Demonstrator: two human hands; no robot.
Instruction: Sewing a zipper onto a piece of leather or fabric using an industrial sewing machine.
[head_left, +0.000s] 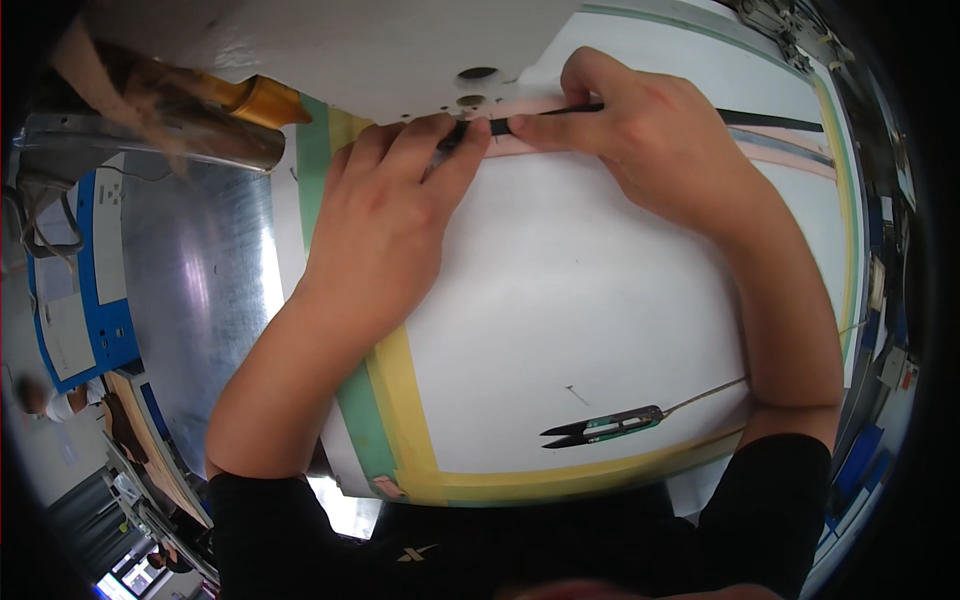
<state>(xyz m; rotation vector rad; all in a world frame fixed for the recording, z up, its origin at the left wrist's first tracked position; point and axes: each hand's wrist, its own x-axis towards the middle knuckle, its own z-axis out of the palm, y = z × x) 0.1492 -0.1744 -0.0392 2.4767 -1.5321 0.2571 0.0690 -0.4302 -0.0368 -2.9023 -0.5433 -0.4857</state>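
A narrow black strip (763, 119) runs across a pale pink strip (770, 150) beside a grey band, near the lower edge of a white machine body (420, 50). My left hand (390, 210) presses on the strip's left part with curled fingers close together; its thumb sits at the strip, and what lies under the fingertips is partly hidden. My right hand (640, 150) grips the black strip between thumb and bent index finger, just right of my left thumb. On the white work sheet (590, 290) below lie thread snips (600, 427) tied to a cord.
The sheet is edged with yellow (400, 400) and green tape. A steel surface (200, 280), a metal cylinder (230, 145), an orange part (260, 98) and a blue panel (105, 330) are at left. Metal fittings (780, 30) sit top right. Other people (70, 400) appear in the far left background.
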